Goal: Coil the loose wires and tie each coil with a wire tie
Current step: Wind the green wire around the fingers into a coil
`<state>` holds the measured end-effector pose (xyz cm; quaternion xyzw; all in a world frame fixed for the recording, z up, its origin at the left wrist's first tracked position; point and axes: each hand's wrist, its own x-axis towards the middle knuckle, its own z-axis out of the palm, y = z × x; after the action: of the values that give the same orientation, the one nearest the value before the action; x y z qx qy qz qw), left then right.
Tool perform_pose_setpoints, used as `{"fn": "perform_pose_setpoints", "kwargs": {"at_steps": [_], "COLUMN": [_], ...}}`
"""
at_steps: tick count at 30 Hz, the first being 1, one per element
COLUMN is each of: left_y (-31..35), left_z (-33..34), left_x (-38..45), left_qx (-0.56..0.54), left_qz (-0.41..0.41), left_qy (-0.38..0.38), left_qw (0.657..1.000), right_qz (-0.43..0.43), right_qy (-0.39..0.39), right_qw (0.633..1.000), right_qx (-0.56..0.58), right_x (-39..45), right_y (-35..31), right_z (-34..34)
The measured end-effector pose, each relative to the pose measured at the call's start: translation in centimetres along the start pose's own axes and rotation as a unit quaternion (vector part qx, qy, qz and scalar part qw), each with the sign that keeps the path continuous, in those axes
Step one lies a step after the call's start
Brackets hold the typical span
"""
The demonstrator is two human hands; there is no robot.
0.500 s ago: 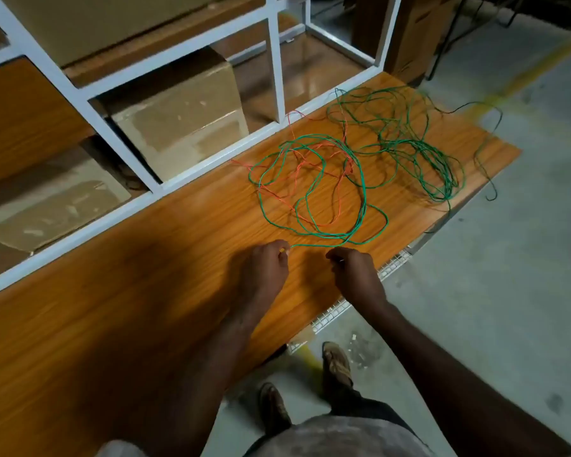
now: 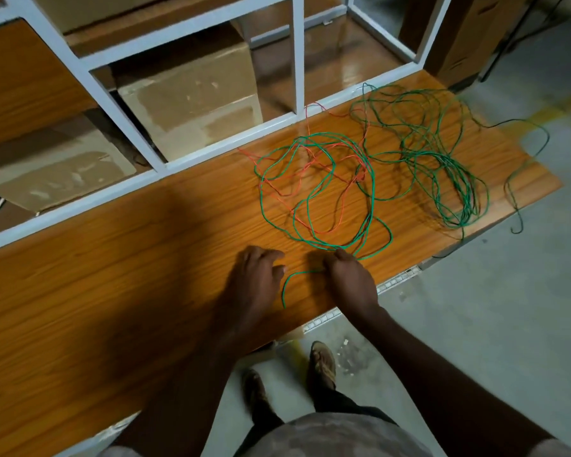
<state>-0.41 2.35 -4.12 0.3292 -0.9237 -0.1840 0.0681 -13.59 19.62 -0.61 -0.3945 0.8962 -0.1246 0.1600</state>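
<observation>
A loose green wire point(image 2: 284, 293) lies in wide loops on the wooden table point(image 2: 129, 275), tangled with a thin orange wire point(image 2: 340, 209). My right hand point(image 2: 351, 280) grips the green wire at the near edge of the loops. The wire's free end curls away from it toward the table's front edge. My left hand point(image 2: 256, 273) hovers just left of that end with fingers loosely spread, holding nothing. A second, denser tangle of green wire point(image 2: 455, 192) lies at the table's right end, one strand hanging over the edge. No wire tie is visible.
A white metal frame point(image 2: 295, 54) borders the table's far side, with cardboard boxes point(image 2: 185, 90) behind it. The table's front edge runs diagonally past my hands. Below it are a concrete floor and my feet point(image 2: 322, 364).
My left hand has let go of the green wire's end and drawn back to the left. The freed end now curls toward the table's front edge. My right hand keeps its grip.
</observation>
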Motion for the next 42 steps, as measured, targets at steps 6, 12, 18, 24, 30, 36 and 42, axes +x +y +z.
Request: {"fn": "perform_pose_setpoints", "kwargs": {"at_steps": [6,12,18,24,30,36,42], "left_y": [1.3,1.9,3.6,5.2,2.3,-1.0,-4.5], "left_z": [1.2,1.5,-3.3,-9.9,-12.9,-15.7,-18.7], "left_x": [-0.7,-0.7,1.0,1.3,0.0,-2.4,-5.4], "left_qx": [-0.033,-0.066,-0.301,-0.513,-0.548,-0.532,-0.6], "left_qz": [0.04,0.023,-0.034,-0.045,-0.045,-0.041,-0.074], "left_qy": [-0.016,0.001,0.015,0.025,0.063,0.061,0.03], "left_qw": [0.999,0.998,0.953,0.857,0.833,0.844,0.796], "right_qz": [-0.057,-0.085,-0.158,-0.307,-0.379,-0.382,-0.301], "right_qy": [-0.019,0.091,0.282,0.298,0.263,0.244,0.219], "right_qw": [0.998,0.99,0.945,0.897,0.875,0.874,0.886], "right_qx": [-0.012,-0.061,0.047,0.112,0.147,0.178,0.276], "right_x": [0.1,0.9,1.6,2.1,1.9,1.4,0.2], "right_y": [2.4,2.4,0.4,-3.8,-7.7,-11.4,-16.7], "right_z": [0.0,-1.0,-6.7,-10.0,-9.7,-8.9,-7.8]}}
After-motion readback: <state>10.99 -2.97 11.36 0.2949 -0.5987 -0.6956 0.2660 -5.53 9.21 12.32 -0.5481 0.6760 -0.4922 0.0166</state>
